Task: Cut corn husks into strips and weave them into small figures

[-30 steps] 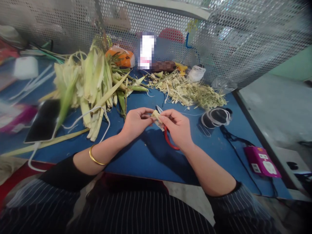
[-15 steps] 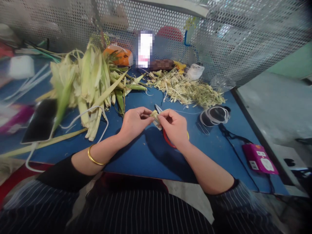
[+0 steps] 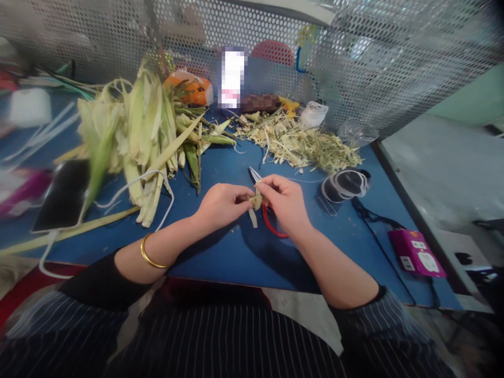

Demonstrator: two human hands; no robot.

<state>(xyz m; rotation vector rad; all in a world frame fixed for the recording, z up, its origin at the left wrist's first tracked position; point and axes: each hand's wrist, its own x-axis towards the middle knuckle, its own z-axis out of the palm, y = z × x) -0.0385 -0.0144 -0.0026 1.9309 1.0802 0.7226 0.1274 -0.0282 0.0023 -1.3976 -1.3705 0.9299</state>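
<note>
Head view: a small pale strip (image 3: 257, 201) is held between the two hands, equally near both. Its long axis runs roughly near to far, one end hanging free on the near side. It is pinched by the left hand (image 3: 221, 207) and the right hand (image 3: 284, 202), fingers curled, forearms angled inward. Whether red-handled scissors (image 3: 271, 227) are also gripped by the right cannot be told.

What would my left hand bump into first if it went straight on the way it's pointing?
Beyond the piece of husk it holds, the left hand would probably meet the right hand first, though depth is hard to judge.
</note>
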